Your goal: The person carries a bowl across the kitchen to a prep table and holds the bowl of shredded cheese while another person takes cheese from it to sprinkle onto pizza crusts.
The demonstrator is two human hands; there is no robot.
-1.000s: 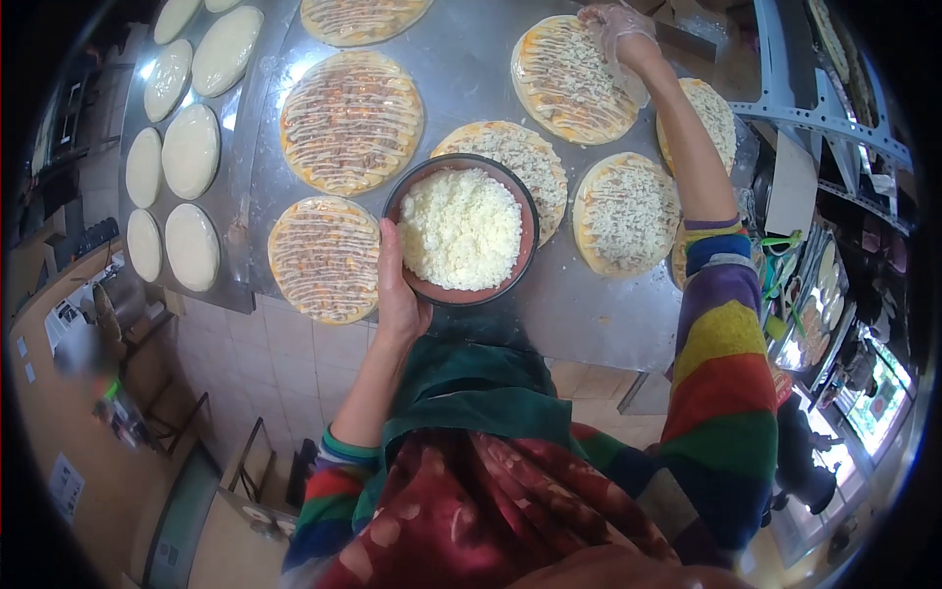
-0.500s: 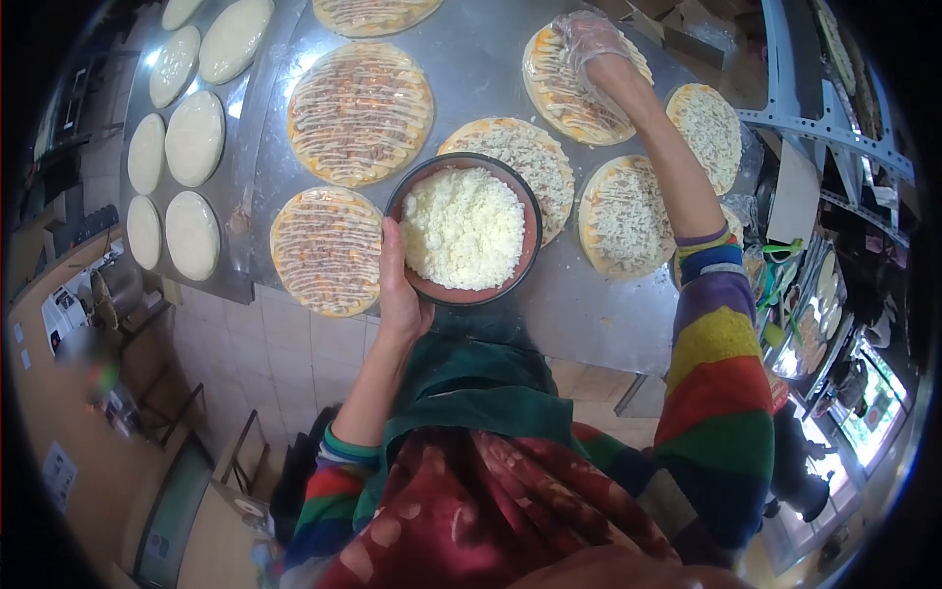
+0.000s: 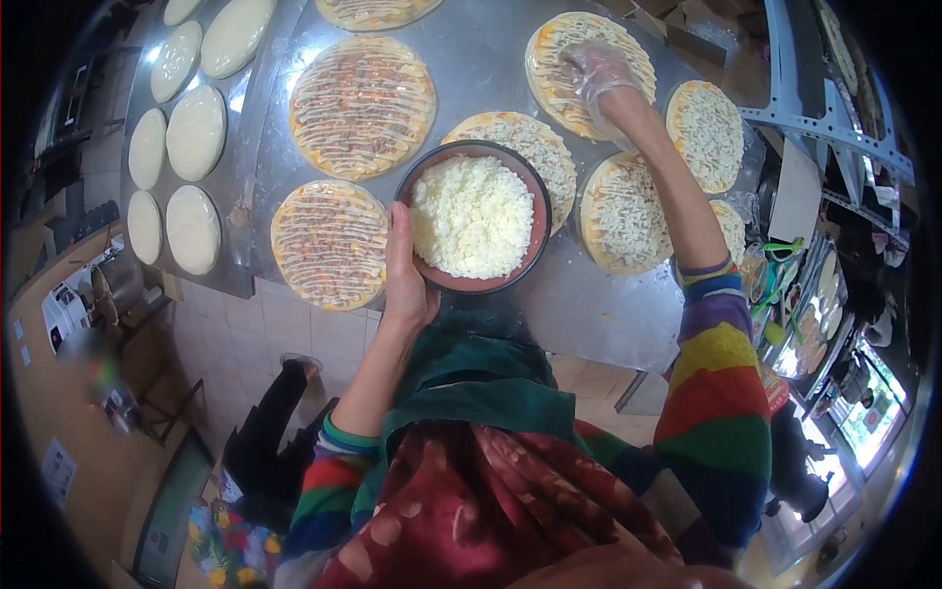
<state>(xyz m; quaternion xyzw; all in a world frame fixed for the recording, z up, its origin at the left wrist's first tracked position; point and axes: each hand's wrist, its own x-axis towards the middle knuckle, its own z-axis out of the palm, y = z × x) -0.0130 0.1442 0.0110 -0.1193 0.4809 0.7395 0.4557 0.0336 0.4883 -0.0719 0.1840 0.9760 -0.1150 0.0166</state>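
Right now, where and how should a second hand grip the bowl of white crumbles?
Probably by the right rim of the bowl, coming from the right: the round wall there is free, while the left hand holds the left side. Keep it level: white crumbles fill it.

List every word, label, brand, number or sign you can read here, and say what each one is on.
No text can be read with certainty.
Paper sheet on the lower left: marks too small and blurred to read.
Red packet on the right: any print is too blurred to read.
Window on the far right: a reddish mark, too small to make out.
Bowl: no lettering shows.
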